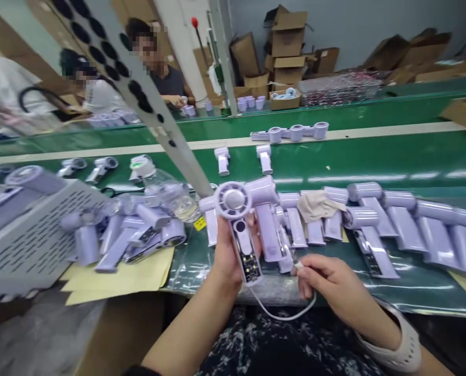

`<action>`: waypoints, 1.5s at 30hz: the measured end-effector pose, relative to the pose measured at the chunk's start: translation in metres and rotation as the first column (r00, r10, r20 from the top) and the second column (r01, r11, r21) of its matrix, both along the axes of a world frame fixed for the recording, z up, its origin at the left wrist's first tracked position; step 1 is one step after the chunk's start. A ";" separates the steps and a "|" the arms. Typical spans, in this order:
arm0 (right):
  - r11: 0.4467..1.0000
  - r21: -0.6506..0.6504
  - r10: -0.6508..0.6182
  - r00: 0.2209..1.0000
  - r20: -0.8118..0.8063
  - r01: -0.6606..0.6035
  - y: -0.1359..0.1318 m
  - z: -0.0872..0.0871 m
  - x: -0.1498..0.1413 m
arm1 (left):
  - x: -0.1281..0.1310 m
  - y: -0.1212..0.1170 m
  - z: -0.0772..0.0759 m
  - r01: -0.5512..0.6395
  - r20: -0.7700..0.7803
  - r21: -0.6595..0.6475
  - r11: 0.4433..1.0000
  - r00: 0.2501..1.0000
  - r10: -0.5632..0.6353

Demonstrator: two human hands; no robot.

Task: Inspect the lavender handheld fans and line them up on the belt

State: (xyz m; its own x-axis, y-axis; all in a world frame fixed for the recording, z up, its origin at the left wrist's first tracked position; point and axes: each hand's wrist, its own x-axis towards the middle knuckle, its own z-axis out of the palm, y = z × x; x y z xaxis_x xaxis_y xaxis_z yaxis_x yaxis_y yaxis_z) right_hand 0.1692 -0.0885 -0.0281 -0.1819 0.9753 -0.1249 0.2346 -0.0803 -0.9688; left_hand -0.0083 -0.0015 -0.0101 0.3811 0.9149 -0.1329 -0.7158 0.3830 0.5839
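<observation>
My left hand (228, 250) is wrapped round a lilac handheld fan (241, 235), held upright with its round grille at the top. The lower handle has no cover, so a circuit board with small lit spots shows. A thin white cable (282, 317) loops from the fan's bottom end to my right hand (323, 279). Between my right thumb and fingers is the cable's pale plug end (298, 265). Just behind the held fan, more lilac fans (267, 224) stand close together on the green bench.
A grey slotted basket (41, 235) and a pile of lilac fans (127, 224) are at left, beside a clear bottle (170, 193). A row of fans (405, 214) and a beige cloth (319, 205) lie right. A slanted metal post (158, 120) rises ahead. Two people sit across the belt.
</observation>
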 end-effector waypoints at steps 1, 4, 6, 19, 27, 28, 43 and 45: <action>0.999 -0.004 0.044 0.999 -0.025 -0.044 0.002 0.001 -0.004 | 0.001 0.000 -0.001 -0.010 -0.007 0.018 1.000 1.000 0.010; 0.992 0.007 0.124 0.990 -0.066 -0.124 0.008 0.006 -0.017 | 0.003 -0.001 -0.003 -0.079 -0.039 0.046 0.996 0.996 0.081; 0.994 0.025 0.112 0.992 -0.064 -0.110 0.010 0.010 -0.023 | 0.003 0.000 -0.004 -0.128 -0.029 0.067 0.990 0.991 0.130; 0.986 0.087 0.139 0.990 0.008 -0.139 0.005 0.006 -0.038 | -0.007 0.002 -0.001 -0.007 0.029 0.143 0.990 1.000 0.003; 0.982 0.097 0.161 0.987 0.024 -0.162 0.003 0.008 -0.036 | 0.006 -0.002 0.002 -0.053 0.075 0.135 0.989 0.996 0.044; 0.985 0.093 0.145 0.989 0.016 -0.146 0.002 0.007 -0.037 | 0.006 -0.002 0.003 -0.054 0.072 0.131 0.990 0.996 0.045; 0.927 0.375 0.044 0.996 -0.077 -0.012 -0.007 0.003 -0.045 | 0.010 -0.011 0.007 -0.164 0.147 0.076 0.983 0.977 0.152; 0.914 0.407 0.035 0.996 -0.085 0.002 -0.008 0.002 -0.043 | 0.009 -0.008 0.009 -0.133 0.190 0.058 0.989 0.974 0.120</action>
